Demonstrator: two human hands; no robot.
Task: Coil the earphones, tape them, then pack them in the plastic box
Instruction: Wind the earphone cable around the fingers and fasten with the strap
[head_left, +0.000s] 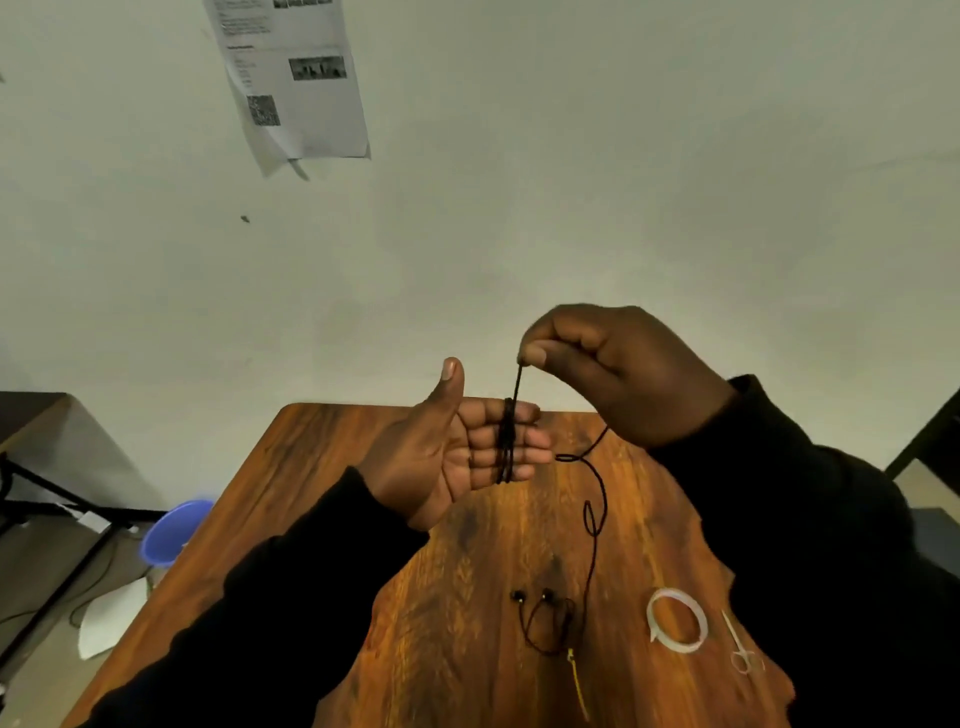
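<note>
Table (322, 519) of brown wood is lying beneath both hands, far below the fingers. Left hand (457, 447) is held flat and open, palm showing, thumb sticking up and the four fingers (535, 452) stretched out side by side; several turns of the black earphones cord (506, 447) are wrapped around those fingers, close to their tips. Right hand (618, 369) is hovering just above and beside them, its thumb and forefinger pinched tight on the cord, which is running straight down to the wrapped turns. The loose remainder is dangling below the right hand and trailing to the earbuds (532, 596), which are resting on the wood well under the left fingertips. Clear tape roll (678, 621) is lying lower right, with small scissors (740, 644) just beside it.
</note>
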